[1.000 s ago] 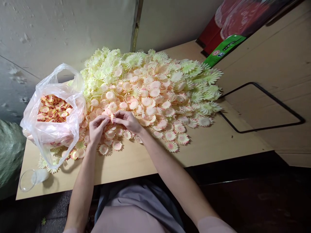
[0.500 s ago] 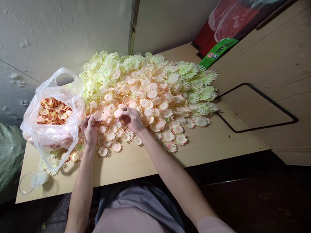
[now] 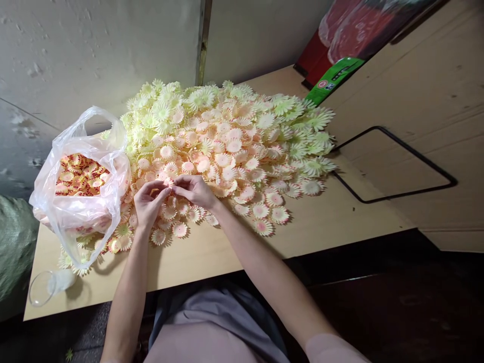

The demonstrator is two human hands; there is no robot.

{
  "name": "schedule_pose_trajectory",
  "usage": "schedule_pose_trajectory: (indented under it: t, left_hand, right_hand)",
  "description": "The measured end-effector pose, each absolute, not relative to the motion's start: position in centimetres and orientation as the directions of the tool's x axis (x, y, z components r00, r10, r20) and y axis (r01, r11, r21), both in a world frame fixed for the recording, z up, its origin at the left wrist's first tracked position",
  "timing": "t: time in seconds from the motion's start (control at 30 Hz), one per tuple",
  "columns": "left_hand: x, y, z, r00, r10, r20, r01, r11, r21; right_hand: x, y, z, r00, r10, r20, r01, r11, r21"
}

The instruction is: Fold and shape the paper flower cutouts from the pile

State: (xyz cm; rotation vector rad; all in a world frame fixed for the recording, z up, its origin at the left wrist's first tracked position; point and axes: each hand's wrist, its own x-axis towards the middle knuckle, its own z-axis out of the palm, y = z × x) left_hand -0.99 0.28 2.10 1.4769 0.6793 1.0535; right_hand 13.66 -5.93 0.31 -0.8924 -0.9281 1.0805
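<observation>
My left hand [image 3: 148, 204] and my right hand [image 3: 195, 192] meet fingertip to fingertip over the front of a big flower pile. Pinched between them is a small pale pink artificial flower layer [image 3: 169, 182], partly covered by my fingers, so I cannot make out whether it is one layer or two. Around and beneath lie many loose flower layers [image 3: 229, 173], pale pink with darker pink tips. Pale yellow-green flower heads [image 3: 162, 111] spread along the back and right of the pile.
Left of the pile, a white plastic bag [image 3: 88, 209] holds red-and-yellow flower pieces [image 3: 81, 176]. A clear cup [image 3: 41, 289] lies near the table's front left corner. On the right, a cardboard sheet [image 3: 423, 101] and a black wire frame [image 3: 416, 193] border the table [image 3: 321, 232].
My hands were apart, each pinching a pale pink flower layer. They have come together, with the right hand moving left and slightly down. The view has shifted slightly.
</observation>
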Motion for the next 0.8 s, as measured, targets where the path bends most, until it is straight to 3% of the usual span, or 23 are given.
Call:
schedule_pose_trajectory:
  t: [0.27,0.43,0.57,0.67,0.8]
  left_hand:
    - [-1.1,0.7,1.8,0.376,0.891,0.255,-0.151,-0.212,0.965]
    - [-1.4,2.0,1.1,0.174,0.937,0.303,-0.285,-0.247,0.926]
    - [-1.6,2.5,1.0,0.037,0.936,0.35,-0.204,-0.336,0.92]
    - [-1.4,1.7,1.5,0.126,0.915,0.383,-0.159,-0.362,0.918]
    - [-0.9,0.5,2.0,0.366,0.878,0.309,-0.166,-0.265,0.95]
  right_hand:
    - [13.6,-5.9,0.3,0.22,0.968,0.12,-0.299,0.184,-0.936]
    - [14.0,-5.7,0.1,0.238,0.964,0.115,-0.338,0.193,-0.921]
    - [14.1,-5.7,0.4,0.258,0.96,0.111,-0.347,0.199,-0.916]
    - [13.9,-5.7,0.5,0.25,0.963,0.102,-0.341,0.186,-0.922]
    - [13.7,-5.6,0.0,0.215,0.967,0.137,-0.306,0.2,-0.931]
